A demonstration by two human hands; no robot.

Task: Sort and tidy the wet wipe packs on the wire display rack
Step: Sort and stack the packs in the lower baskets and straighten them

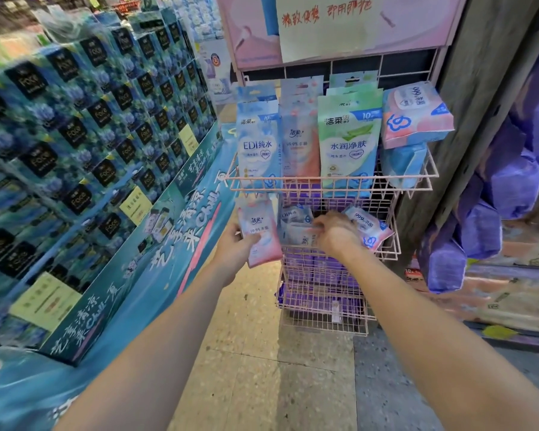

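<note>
A pink wire display rack (330, 185) stands ahead with three basket tiers. Its top basket holds upright packs: a blue pack (257, 144), a pink pack (299, 141), a green pack (349, 141) and a thick pink-and-blue pack (416, 116) lying on blue ones. My left hand (235, 247) grips a small pink wipe pack (260, 231) at the middle basket's left end. Inside the middle basket, my right hand (335, 231) has its fingers curled on a pale wipe pack (299, 234). To its right leans another small pink-and-blue pack (369, 227).
Purple packs (318, 269) fill the lower baskets. A tall stack of blue tissue boxes (91, 126) walls the left side. Purple bagged goods (492, 194) hang at the right beside a dark pillar. A pink sign board (339, 26) tops the rack. Speckled floor lies below.
</note>
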